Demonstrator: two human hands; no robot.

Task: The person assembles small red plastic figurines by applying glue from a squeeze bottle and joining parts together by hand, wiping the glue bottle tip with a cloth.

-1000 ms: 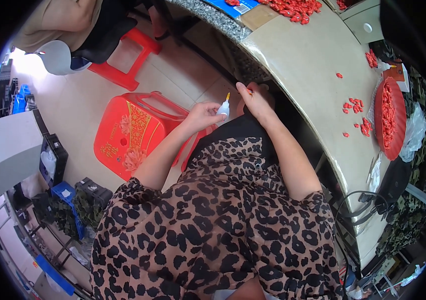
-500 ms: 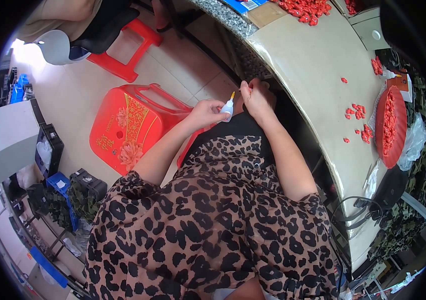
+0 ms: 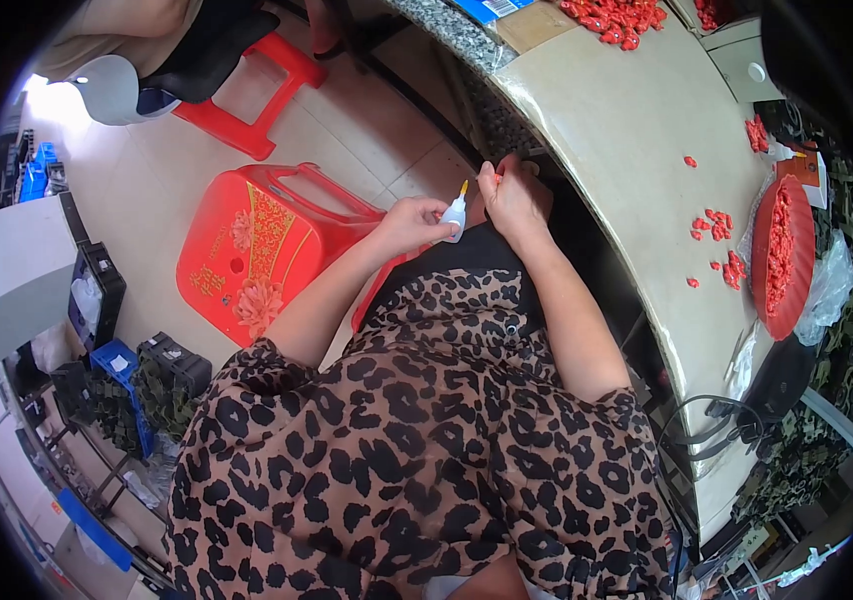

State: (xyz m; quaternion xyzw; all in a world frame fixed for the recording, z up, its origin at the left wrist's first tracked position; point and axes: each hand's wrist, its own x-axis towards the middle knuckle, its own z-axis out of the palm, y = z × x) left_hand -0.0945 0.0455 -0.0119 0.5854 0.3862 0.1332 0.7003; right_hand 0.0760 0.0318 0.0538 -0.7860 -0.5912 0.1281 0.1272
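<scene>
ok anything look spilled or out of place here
Mostly tidy. Loose red pieces lie scattered on the beige table beside the red tray rather than in it. The left hand holds a small glue bottle near the right hand; no spill shows.

hands work in the narrow gap between lap and table edge (image 3: 587,190), which walls off the right. left side blocked low by red plastic stool (image 3: 257,250). tabletop mostly open; scattered red pieces (image 3: 715,225) and red tray (image 3: 782,255) crowd its right part. tiled floor (image 3: 347,140) ahead is free.
</scene>
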